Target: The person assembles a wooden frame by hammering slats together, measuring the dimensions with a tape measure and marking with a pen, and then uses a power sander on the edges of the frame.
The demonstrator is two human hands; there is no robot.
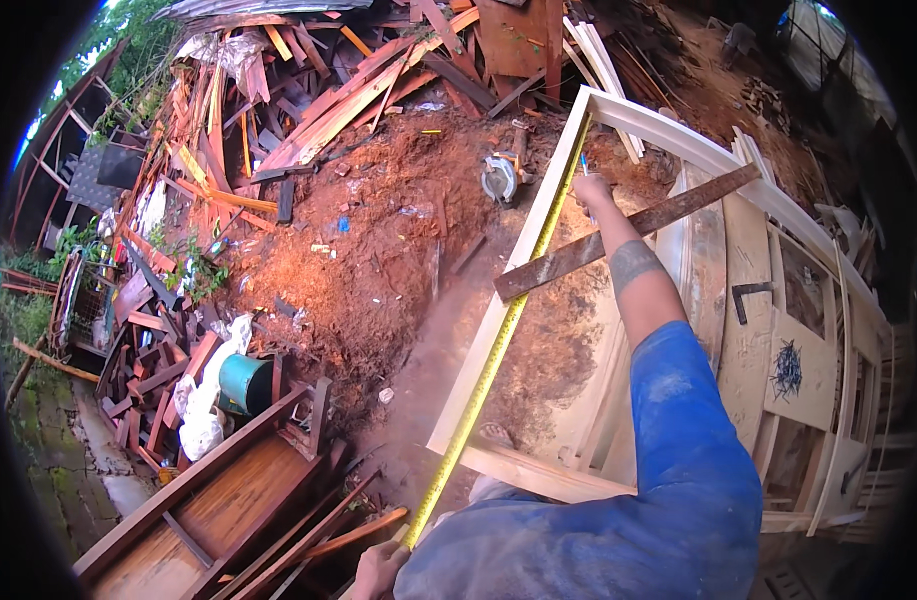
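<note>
A yellow tape measure [488,370] is stretched along the left board of a pale wooden frame [526,240], from the near end up toward the far corner. At the lower edge, my left hand [380,568] is closed on the tape's near end. My right arm reaches far forward over the frame. Close to the tape's far part, my right hand [591,190] is closed around a slim blue-and-white pen [583,163] pointing up at the board. A dark brown plank [628,232] lies slantwise across the frame, below my right forearm.
A circular saw [499,178] rests on the sawdust-covered ground. Pale door panels [743,300] lie at the right, one holding a pile of dark nails [786,368]. Scrap wood [308,110] is heaped at the back left. A green bucket [246,384] and wooden box [208,500] stand lower left.
</note>
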